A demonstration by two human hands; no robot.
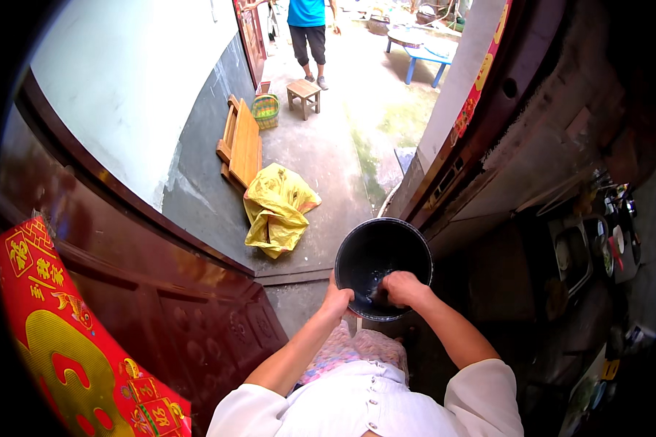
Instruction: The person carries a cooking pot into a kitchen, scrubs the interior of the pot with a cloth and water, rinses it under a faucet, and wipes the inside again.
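Before my body I hold a black bucket [363, 246], tilted so that I look down into its dark inside. My left hand [337, 299] grips its near left rim, thumb over the edge. My right hand [405, 288] reaches inside over the near right rim. Its fingers are blurred and partly hidden in the shadow, so I cannot tell whether they hold anything. Small bright glints, perhaps water, show at the bucket's bottom next to those fingers.
A doorway frames me, with a dark red door [197, 328] on the left. Past the sill lie a yellow woven sack [279, 205] and a folded wooden piece [245, 145]. Beyond are a basket [265, 111], a wooden stool [304, 90] and a standing person [308, 33]. A sink [586, 257] is at right.
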